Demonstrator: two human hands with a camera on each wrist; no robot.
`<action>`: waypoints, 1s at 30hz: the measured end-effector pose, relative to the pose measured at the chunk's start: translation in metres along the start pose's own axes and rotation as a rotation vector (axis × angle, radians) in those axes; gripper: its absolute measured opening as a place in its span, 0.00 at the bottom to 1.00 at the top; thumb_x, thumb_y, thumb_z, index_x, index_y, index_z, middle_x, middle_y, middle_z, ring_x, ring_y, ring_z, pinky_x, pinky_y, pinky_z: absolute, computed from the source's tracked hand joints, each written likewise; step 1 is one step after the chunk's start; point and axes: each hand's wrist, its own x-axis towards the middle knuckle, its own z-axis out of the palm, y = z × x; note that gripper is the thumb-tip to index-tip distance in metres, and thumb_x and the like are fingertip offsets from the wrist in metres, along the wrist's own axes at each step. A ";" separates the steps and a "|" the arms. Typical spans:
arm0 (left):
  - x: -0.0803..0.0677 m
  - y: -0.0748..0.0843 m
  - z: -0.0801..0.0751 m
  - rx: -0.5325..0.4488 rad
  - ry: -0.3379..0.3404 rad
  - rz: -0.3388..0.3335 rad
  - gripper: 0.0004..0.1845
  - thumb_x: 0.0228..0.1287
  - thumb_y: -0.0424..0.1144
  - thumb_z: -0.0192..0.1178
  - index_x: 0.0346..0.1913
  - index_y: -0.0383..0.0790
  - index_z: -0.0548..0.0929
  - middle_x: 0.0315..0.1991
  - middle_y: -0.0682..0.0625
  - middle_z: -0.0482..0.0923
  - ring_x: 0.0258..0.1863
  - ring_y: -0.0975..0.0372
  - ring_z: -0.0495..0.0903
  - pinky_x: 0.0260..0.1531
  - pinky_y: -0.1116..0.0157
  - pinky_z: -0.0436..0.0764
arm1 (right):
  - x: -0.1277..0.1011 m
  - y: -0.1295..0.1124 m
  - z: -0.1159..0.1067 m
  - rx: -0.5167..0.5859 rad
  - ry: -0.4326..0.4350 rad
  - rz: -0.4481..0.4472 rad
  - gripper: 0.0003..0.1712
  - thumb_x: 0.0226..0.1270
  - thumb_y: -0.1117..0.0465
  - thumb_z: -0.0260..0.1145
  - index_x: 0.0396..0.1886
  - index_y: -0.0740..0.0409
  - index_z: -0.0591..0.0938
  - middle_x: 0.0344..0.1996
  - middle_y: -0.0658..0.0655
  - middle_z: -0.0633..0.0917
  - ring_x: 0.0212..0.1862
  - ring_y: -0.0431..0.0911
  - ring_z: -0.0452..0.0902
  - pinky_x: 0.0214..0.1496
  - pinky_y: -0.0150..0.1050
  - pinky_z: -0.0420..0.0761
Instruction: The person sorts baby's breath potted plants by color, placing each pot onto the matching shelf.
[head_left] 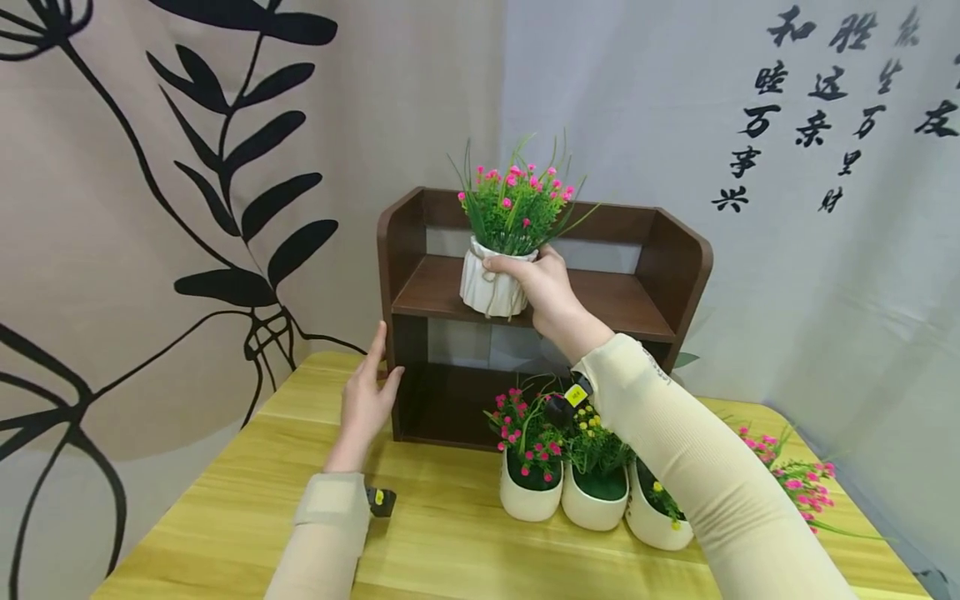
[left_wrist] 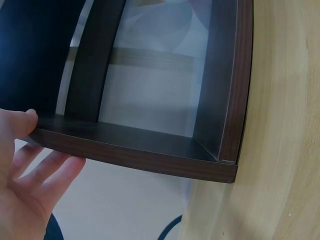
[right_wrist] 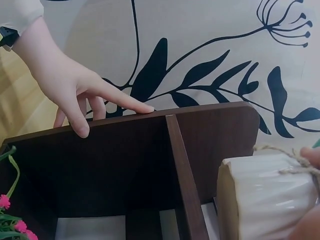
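White and ribbed, tied with twine, the flower pot (head_left: 491,287) sits at the front edge of the upper board of the brown shelf (head_left: 660,250), its pink blooms rising toward 12 o'clock. We see the right hand (head_left: 542,287) gripping it, fingers curled round the rim from 3 o'clock. At 8 o'clock of the pot, the left hand (head_left: 367,400) rests on the shelf's left side panel with straight fingers, holding nothing. At 6 o'clock, just in front of the shelf, three cream pots (head_left: 592,496) of flowers stand in a row on the yellow wooden table (head_left: 450,542).
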 end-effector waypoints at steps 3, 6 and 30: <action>0.001 0.000 -0.001 0.000 -0.004 -0.005 0.44 0.64 0.32 0.64 0.77 0.58 0.53 0.59 0.35 0.75 0.38 0.46 0.83 0.27 0.52 0.78 | 0.004 0.002 0.003 0.012 -0.004 -0.004 0.33 0.52 0.64 0.73 0.59 0.58 0.71 0.48 0.59 0.82 0.45 0.49 0.80 0.47 0.43 0.78; 0.002 0.001 -0.001 0.003 -0.006 -0.009 0.43 0.65 0.32 0.63 0.77 0.58 0.54 0.59 0.35 0.75 0.38 0.46 0.83 0.28 0.51 0.78 | 0.009 0.004 0.006 0.015 -0.008 -0.001 0.33 0.52 0.64 0.73 0.58 0.58 0.71 0.47 0.59 0.82 0.45 0.48 0.80 0.47 0.42 0.78; 0.000 0.001 -0.003 0.009 0.008 -0.005 0.43 0.64 0.31 0.64 0.77 0.57 0.55 0.66 0.40 0.70 0.39 0.48 0.84 0.30 0.52 0.80 | 0.033 0.019 0.033 -0.057 -0.050 0.041 0.39 0.51 0.63 0.75 0.64 0.57 0.70 0.53 0.56 0.79 0.52 0.48 0.76 0.55 0.42 0.74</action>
